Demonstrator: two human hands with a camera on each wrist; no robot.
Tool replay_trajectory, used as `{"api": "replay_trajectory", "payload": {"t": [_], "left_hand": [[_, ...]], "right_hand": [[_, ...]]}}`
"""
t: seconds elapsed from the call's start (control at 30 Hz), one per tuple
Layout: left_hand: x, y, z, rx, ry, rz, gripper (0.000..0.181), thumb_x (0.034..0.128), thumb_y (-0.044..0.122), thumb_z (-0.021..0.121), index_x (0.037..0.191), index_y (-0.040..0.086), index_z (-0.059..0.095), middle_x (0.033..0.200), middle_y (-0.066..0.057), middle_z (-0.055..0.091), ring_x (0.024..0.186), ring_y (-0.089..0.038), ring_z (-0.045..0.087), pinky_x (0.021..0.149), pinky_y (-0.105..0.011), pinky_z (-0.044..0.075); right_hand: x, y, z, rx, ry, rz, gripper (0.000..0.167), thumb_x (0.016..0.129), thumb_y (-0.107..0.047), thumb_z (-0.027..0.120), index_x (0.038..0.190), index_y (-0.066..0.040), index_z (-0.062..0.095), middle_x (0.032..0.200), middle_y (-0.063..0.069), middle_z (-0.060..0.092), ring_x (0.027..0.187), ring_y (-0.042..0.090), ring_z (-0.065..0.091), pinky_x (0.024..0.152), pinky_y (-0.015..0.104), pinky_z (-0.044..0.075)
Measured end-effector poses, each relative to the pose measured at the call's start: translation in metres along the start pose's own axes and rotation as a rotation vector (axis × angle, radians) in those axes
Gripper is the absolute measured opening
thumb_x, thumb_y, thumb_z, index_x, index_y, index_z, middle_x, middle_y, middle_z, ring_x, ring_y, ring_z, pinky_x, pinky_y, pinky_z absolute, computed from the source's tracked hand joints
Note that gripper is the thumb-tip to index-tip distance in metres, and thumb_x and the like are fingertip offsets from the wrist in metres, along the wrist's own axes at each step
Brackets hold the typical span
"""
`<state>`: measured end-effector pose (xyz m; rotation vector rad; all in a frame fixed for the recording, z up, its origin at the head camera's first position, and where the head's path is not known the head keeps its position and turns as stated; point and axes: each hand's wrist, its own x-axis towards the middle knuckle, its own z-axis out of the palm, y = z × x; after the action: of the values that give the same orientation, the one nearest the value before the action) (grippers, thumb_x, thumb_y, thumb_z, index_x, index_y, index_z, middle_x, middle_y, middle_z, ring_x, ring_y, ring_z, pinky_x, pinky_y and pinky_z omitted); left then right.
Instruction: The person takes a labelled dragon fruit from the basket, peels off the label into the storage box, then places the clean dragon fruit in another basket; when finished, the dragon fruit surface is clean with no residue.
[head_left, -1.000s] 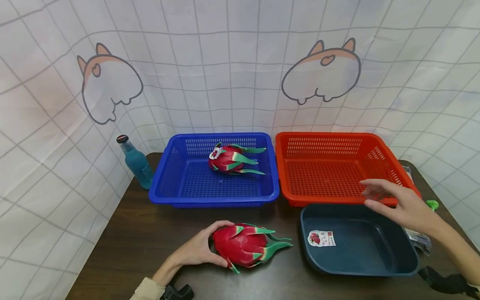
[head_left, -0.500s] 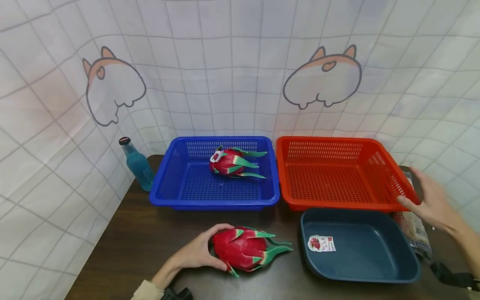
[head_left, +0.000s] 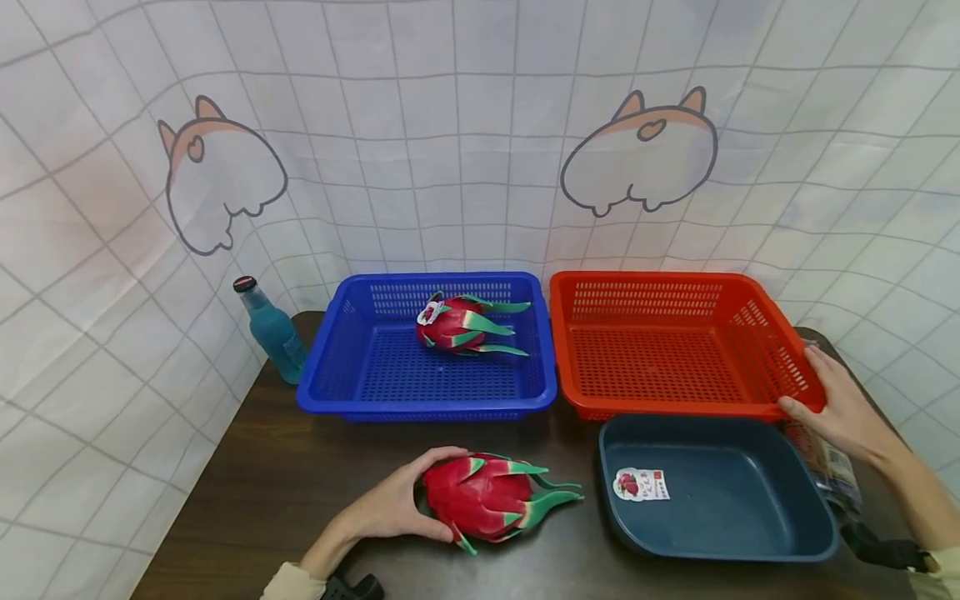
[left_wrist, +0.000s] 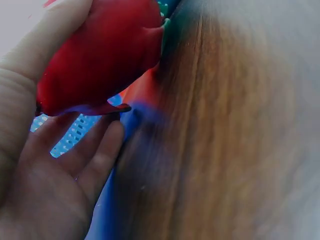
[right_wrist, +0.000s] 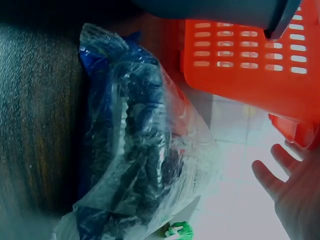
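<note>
"How does the left hand lie?"
"Thumb and fingers curve round the left end of the dragon fruit, on the table before the front edge of the blue basket."
"And the right hand?"
"Fingers loosely spread, thumb touching the near right corner of the red basket."

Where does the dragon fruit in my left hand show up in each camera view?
Head: the dragon fruit is at lower centre, held by the left hand.
Left wrist: top, left of centre, cut off by the upper edge.
Right wrist: not in it.
Shared landmark: the brown wooden tabletop, visible in all three.
</note>
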<state>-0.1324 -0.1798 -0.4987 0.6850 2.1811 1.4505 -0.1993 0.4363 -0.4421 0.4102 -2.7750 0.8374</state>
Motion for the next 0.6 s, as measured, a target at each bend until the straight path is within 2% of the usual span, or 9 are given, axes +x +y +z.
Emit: {"api": "replay_trajectory", "payload": {"t": [0.07,0.17,0.37,0.47,0.6], "left_hand": [[-0.001,0.004,0.0,0.037,-0.001,0.022,0.084,0.0755,0.034,0.083,0.144,0.037,0.035,0.143,0.008,0.045,0.128,-0.022,0.045,0.094,-0.027,0.051],[-0.002,0.011,0.001,0.151,0.01,0.084,0.087,0.0739,0.041,0.083,0.146,0.036,0.033,0.144,0.008,0.045,0.129,-0.02,0.047,0.096,-0.03,0.052],[-0.002,0.027,0.007,0.487,0.082,0.181,0.105,0.0643,0.067,0.078,0.15,0.032,0.029,0.151,0.011,0.038,0.134,-0.015,0.045,0.097,-0.043,0.052],[-0.001,0.033,0.01,0.614,0.113,0.234,0.112,0.0609,0.069,0.079,0.152,0.031,0.026,0.152,0.008,0.038,0.134,-0.016,0.045,0.095,-0.044,0.053],[0.001,0.042,0.014,0.754,0.158,0.32,0.12,0.0565,0.071,0.08,0.153,0.027,0.024,0.155,0.007,0.036,0.134,-0.014,0.046,0.098,-0.041,0.052]], "right_hand": [[-0.002,-0.001,0.0,-0.008,-0.021,0.024,0.086,0.091,-0.026,0.06,0.152,0.007,0.01,0.156,0.035,0.006,0.134,0.061,0.015,0.084,0.077,0.027],[-0.003,-0.002,0.0,-0.019,-0.026,0.044,0.087,0.091,-0.028,0.06,0.152,0.007,0.008,0.157,0.034,0.003,0.135,0.062,0.013,0.086,0.079,0.025],[-0.003,-0.003,0.001,-0.038,-0.033,0.095,0.091,0.09,-0.029,0.061,0.153,0.006,0.005,0.158,0.033,0.002,0.131,0.061,0.019,0.085,0.078,0.028],[-0.003,-0.003,0.002,-0.039,-0.04,0.11,0.092,0.091,-0.03,0.061,0.153,0.005,0.003,0.158,0.033,0.0,0.13,0.061,0.02,0.085,0.078,0.029],[-0.003,-0.004,0.002,-0.033,-0.043,0.119,0.093,0.09,-0.031,0.062,0.153,0.003,0.002,0.158,0.032,-0.001,0.129,0.061,0.02,0.084,0.079,0.029]]}}
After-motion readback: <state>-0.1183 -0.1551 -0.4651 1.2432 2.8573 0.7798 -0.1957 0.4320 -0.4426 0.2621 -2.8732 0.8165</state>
